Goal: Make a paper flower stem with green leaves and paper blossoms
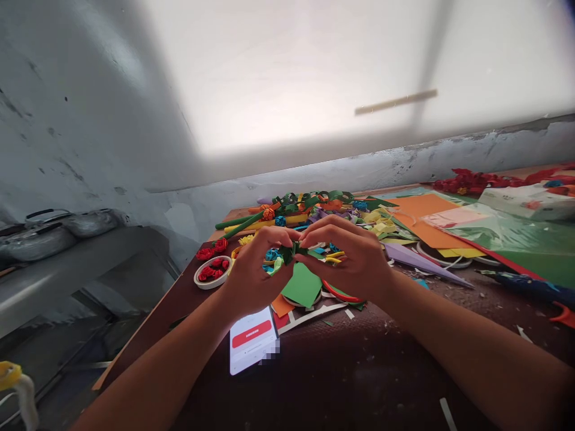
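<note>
dish of red paper roses (212, 270) sits at 9 o'clock from the left hand (251, 269), which pinches a small green paper piece (291, 251) with the right hand (353, 254); phone (251, 339) at 6 o'clock, orange sheets (420, 218) at 2 o'clock

Matt coloured paper sheets (422, 216); worktop (359, 371) dark, rough, dusty; phone (252, 339) screen glossy; wall (90, 120) rough painted plaster.

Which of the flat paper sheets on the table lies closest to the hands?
The green sheet, directly below the hands. The orange sheet and the large green sheet lie farther right.
</note>
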Available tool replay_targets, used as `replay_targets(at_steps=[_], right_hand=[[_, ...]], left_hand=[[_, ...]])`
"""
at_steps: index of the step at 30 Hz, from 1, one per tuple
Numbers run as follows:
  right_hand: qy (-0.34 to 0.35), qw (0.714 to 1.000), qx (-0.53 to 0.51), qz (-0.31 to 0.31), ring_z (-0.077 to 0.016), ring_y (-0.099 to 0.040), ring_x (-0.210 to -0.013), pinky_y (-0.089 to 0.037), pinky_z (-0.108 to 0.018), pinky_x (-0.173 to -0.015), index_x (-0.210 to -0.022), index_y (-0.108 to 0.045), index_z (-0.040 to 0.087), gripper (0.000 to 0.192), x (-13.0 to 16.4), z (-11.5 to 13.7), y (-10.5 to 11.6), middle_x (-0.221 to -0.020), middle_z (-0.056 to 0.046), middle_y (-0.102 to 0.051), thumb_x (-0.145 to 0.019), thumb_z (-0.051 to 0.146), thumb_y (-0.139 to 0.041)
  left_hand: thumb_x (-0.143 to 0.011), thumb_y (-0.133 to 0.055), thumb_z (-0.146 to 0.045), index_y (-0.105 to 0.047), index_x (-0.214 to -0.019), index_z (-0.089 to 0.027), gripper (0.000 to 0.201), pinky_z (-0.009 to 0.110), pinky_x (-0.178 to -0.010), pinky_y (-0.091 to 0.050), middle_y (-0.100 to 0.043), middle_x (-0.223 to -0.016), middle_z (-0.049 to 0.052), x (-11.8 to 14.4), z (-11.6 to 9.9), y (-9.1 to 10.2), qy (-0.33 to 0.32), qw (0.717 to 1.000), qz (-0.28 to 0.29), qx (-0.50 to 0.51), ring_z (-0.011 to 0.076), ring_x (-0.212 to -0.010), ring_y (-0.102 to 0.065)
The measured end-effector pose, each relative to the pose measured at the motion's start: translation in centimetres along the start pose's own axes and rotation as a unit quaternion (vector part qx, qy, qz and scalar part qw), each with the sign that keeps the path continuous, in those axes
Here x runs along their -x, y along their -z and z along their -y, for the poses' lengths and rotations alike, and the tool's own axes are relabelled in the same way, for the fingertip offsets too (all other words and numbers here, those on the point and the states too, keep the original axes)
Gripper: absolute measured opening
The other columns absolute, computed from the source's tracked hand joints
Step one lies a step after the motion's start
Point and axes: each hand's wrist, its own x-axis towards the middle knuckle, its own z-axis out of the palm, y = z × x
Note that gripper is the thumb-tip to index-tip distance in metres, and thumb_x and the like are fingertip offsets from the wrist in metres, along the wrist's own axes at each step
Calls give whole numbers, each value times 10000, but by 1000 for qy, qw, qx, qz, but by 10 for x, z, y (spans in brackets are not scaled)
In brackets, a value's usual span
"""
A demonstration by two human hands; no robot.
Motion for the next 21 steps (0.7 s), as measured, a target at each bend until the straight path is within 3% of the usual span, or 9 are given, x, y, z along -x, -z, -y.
replay_targets(at_steps=[3, 7, 12, 21], right_hand=[[-21, 999, -33, -2, -195, -700, -863, -594, -344, -775, -932, -651, 221, 151, 0, 1, 0, -927, -74, -721, -840, 136, -735], [-55, 995, -87, -12, -182, -687, -841, -569, -332, -770, -888, -614, 220, 214, 1, 5, -2, -913, -54, -713, -794, 33, -659], [-94, 992, -80, -9, -164, -674, -846, -557, -312, -792, -1014, -611, 211, 306, 3, 7, -3, -937, -38, -697, -783, 10, -613], [-75, 996, -55, 5, -157, -673, -860, -538, -291, -800, -973, -688, 201, 285, -1, 3, -1, -923, -34, -701, -801, -11, -605]], left_hand=[[-859, -670, -88, -541, -1011, -234, 247, 330, -842, -562, -661, -1006, 69, -2, 2, 2, -21, 1000, -9, -20, 194, -974, -670], [-850, -682, -62, -556, -1020, -234, 274, 319, -831, -570, -672, -1037, 83, -3, 5, 3, -41, 999, -3, -16, 193, -983, -677], [-833, -678, -23, -565, -1043, -236, 319, 317, -862, -569, -697, -1078, 86, 2, 11, 3, -47, 999, -1, -22, 185, -999, -683], [-783, -686, 25, -578, -1062, -226, 390, 312, -874, -567, -721, -1102, 84, 3, 16, 5, -64, 997, -13, -32, 199, -1030, -699]])
